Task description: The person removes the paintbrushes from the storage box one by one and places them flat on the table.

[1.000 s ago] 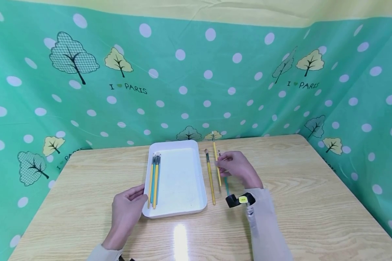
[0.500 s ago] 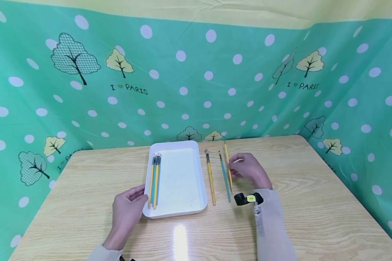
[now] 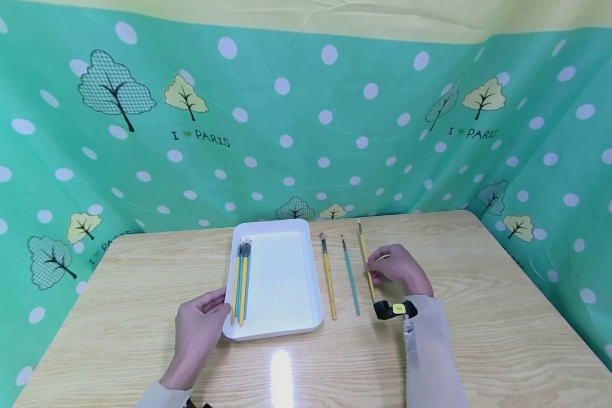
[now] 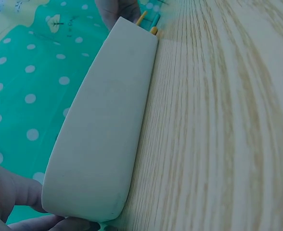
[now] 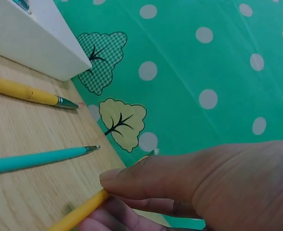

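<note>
My right hand (image 3: 398, 267) pinches a thin yellow paintbrush (image 3: 363, 242) by its handle, thumb on top and fingers beneath in the right wrist view. Its bristles point to the back of the table. To its left a teal paintbrush (image 3: 351, 275) and a thicker yellow paintbrush (image 3: 328, 277) lie on the table, roughly side by side, bristles away from me. A white tray (image 3: 280, 277) stands left of them, with several yellow and blue paintbrushes (image 3: 242, 283) along its left side. My left hand (image 3: 200, 328) grips the tray's near left edge, thumb at the rim, fingers against the outer wall.
The wooden table (image 3: 489, 317) extends to both sides of the tray. A green dotted cloth (image 3: 306, 124) with printed trees hangs close behind its back edge and along the sides. A black wrist camera (image 3: 395, 309) sits on the right wrist.
The right hand has carried the thin yellow paintbrush rightward over the teal one to the right of it, lowering it towards the table. The left hand and tray have stayed in place.
</note>
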{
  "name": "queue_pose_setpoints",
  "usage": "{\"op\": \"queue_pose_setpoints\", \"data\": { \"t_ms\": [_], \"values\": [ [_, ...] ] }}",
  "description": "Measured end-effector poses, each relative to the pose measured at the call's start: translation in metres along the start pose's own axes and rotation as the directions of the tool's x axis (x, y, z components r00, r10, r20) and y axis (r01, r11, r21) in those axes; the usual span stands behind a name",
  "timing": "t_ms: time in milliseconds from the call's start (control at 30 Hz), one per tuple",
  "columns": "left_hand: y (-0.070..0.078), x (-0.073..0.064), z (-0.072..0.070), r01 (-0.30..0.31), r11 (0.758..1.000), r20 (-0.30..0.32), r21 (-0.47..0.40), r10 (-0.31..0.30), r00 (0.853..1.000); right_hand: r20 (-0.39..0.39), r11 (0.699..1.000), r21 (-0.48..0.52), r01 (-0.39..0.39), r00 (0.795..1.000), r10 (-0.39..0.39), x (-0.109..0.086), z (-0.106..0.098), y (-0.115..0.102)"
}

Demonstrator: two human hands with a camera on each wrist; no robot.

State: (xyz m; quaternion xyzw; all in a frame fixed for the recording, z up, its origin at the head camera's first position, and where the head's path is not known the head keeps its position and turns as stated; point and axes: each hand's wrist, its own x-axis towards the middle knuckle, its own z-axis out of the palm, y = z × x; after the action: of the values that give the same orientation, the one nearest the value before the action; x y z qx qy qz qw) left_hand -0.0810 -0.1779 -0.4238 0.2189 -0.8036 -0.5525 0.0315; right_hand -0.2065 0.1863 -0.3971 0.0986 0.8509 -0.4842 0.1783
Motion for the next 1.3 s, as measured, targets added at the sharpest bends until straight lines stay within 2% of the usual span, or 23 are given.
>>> {"op": "queue_pose_setpoints", "data": {
  "t_ms": [367,667,1300],
  "values": [
    [0.000,0.000,0.000,-0.009,1.000,0.002,0.001,0.009,1.000,-0.002,0.996,-0.083,-0.032,1.000,0.032,0.004,0.001,0.010],
    [0.000,-0.001,0.000,-0.009,1.000,-0.005,0.004,0.009,1.000,-0.046,0.985,-0.167,-0.050,0.998,0.043,0.006,0.004,0.011],
    [0.000,-0.001,0.001,-0.016,1.000,-0.009,0.009,0.016,1.000,-0.067,0.976,-0.201,-0.083,0.995,0.071,0.000,0.006,0.004]
  ]
}}
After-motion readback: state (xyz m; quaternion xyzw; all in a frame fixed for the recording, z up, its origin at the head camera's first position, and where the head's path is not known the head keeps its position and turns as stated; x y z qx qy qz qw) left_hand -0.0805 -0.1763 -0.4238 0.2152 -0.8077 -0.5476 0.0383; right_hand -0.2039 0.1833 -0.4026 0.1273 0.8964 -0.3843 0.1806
